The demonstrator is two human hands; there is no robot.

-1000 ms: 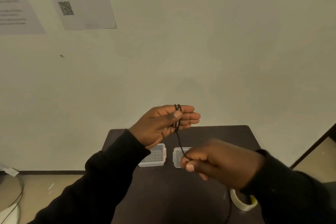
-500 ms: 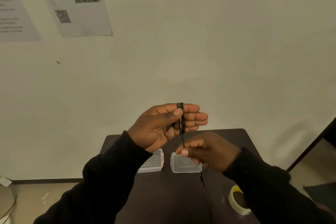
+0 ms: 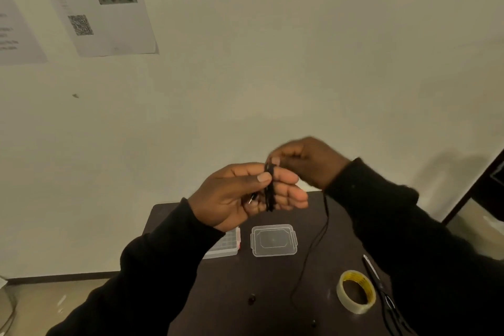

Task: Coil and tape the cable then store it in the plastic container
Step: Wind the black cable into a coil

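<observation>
A thin black cable [image 3: 270, 188] is wound in several loops around the fingers of my left hand [image 3: 245, 194], with the thumb pressed on the coil. My right hand [image 3: 308, 161] is just behind and above the left fingers, pinching the cable at the top of the coil. The loose end hangs from the right hand down to the dark table [image 3: 272, 294]. On the table sit a clear plastic container [image 3: 223, 245], half hidden by my left wrist, and its clear lid [image 3: 273, 240]. A roll of clear tape [image 3: 356, 292] stands at the right.
Black-handled scissors [image 3: 381, 289] lie beside the tape roll, partly under my right sleeve. The table stands against a pale wall with printed sheets [image 3: 103, 5] pinned at the upper left. Floor shows on both sides of the table.
My right hand has risen from below the left hand to above and behind its fingers, carrying the cable over the coil. The view has tilted down, and the scissors now show.
</observation>
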